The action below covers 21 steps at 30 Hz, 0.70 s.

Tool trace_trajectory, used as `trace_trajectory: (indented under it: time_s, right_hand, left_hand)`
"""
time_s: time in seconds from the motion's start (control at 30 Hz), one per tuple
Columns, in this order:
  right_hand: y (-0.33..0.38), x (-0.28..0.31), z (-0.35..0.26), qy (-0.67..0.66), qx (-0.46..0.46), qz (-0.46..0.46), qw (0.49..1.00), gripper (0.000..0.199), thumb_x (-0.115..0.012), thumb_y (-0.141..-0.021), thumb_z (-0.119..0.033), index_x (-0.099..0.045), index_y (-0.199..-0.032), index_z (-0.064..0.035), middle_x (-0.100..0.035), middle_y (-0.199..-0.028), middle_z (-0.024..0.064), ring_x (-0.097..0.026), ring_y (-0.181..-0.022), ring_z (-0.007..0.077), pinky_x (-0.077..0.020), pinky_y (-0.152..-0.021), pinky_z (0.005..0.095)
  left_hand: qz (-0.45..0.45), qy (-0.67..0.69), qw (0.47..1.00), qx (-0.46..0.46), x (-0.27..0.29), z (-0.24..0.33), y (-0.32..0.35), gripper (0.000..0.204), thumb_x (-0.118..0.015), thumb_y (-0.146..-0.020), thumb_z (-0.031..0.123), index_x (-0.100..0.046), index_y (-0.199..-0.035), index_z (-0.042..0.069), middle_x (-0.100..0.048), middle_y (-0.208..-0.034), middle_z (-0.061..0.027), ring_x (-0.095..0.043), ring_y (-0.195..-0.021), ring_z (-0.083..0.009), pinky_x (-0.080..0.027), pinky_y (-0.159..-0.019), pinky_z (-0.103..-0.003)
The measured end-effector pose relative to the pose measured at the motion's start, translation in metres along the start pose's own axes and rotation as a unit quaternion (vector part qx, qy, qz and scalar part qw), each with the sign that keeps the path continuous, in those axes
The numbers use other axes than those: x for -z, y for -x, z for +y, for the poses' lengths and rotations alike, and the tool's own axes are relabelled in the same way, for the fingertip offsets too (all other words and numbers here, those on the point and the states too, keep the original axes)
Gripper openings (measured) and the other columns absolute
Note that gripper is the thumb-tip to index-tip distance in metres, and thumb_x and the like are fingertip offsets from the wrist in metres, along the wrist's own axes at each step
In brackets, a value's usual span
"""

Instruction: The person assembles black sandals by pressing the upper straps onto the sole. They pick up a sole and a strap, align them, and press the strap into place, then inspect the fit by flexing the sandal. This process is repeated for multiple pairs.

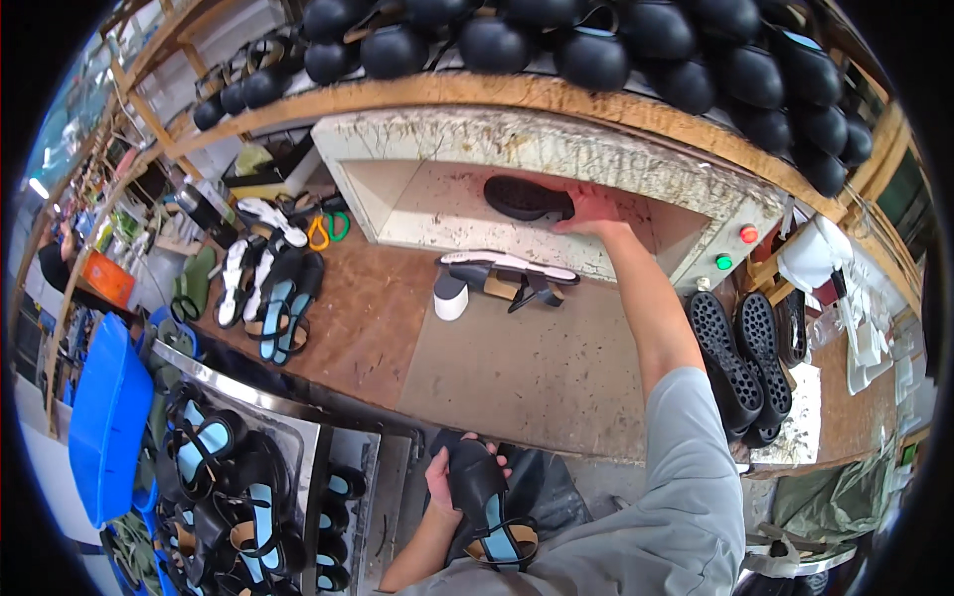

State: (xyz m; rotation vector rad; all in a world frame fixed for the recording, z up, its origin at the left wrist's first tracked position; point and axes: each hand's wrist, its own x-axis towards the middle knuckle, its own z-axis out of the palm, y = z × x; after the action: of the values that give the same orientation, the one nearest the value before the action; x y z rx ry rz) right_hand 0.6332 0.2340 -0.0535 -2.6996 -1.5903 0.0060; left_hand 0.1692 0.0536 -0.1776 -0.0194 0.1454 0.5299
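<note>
My left hand [439, 481] grips a black closed-toe sandal [479, 484] with a light-blue insole, low in front of my body and below the bench edge. Its strap and heel end point down toward me. My right arm stretches across the bench into a scuffed white box [437, 134] with a reddish glow inside. There my right hand [593, 211] has its fingers on one end of a dark shoe sole [524, 199]. On the bench before the box lie a pale-edged sole [512, 264], a white-heeled shoe piece [451, 298] and a strap.
Black shoes crowd the wooden shelf [477, 91] above the box. Black soles [723, 358] stand at the bench's right. Sandals [283, 308] and scissors [319, 232] lie at the left. Heaped sandals [214, 437] and a blue bin [104, 417] occupy the lower left.
</note>
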Motion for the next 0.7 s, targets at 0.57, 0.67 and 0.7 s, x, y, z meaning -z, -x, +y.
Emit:
trace_trajectory:
  time_s: [0.57,0.67,0.7]
  right_hand:
    - [0.350,0.005,-0.092,-0.076,0.044,0.027,0.996,0.083,-0.069,-0.067,-0.062,-0.055,-0.125,-0.0047,-0.057,-0.119,0.0191,-0.051,-0.114,0.0361,-0.0395,-0.097,0.0474]
    - [0.358,0.034,-0.086,-0.078,-0.017,0.094,0.992,0.075,-0.060,-0.079,-0.055,-0.050,-0.127,0.0016,-0.055,-0.119,0.0224,-0.048,-0.117,0.0364,-0.0355,-0.099,0.0498]
    - [0.357,0.050,-0.077,-0.066,-0.057,0.096,0.992,0.069,-0.058,-0.083,-0.050,-0.050,-0.127,0.0031,-0.055,-0.119,0.0231,-0.048,-0.116,0.0369,-0.0351,-0.099,0.0506]
  left_hand:
    - [-0.013,-0.121,0.992,-0.024,-0.026,-0.004,0.019,0.045,-0.039,-0.096,0.043,-0.051,-0.125,0.011,-0.058,-0.112,-0.0163,-0.056,-0.103,-0.0346,-0.047,-0.090,-0.050]
    - [-0.016,-0.144,0.989,0.005,-0.010,-0.012,0.027,0.042,-0.041,-0.095,0.041,-0.050,-0.125,0.012,-0.058,-0.115,-0.0162,-0.055,-0.106,-0.0366,-0.044,-0.093,-0.053]
    - [0.001,-0.148,0.989,0.007,0.001,-0.012,0.032,0.042,-0.043,-0.095,0.040,-0.050,-0.126,0.012,-0.058,-0.115,-0.0164,-0.055,-0.107,-0.0373,-0.044,-0.092,-0.054]
